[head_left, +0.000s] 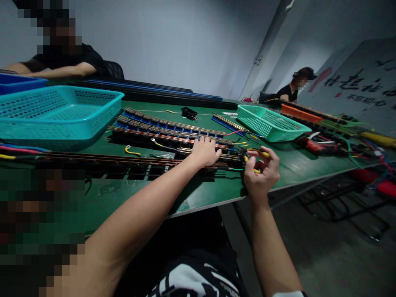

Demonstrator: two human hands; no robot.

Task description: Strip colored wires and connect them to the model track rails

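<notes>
My left hand (204, 151) lies over a row of long copper bars set in black holders (167, 161), fingers stretched across them and thumb apart. At the right end of the bars, my right hand (262, 171) is closed around pliers with yellow-and-black handles (265, 154). The pliers' jaws are by the bar ends, where short yellow and green wires show; what they grip is too small to tell. Behind my left hand lie more copper bars in blue holders (148, 122). A yellow wire with a ring terminal (133, 152) is on the table left of them.
A turquoise basket (105, 111) stands at the left and a green basket (272, 134) at the back right. A small black box (189, 113) lies behind the bars. Red-handled tools (318, 146) and loose wires are at the right of the green table (297, 165). Two people sit beyond.
</notes>
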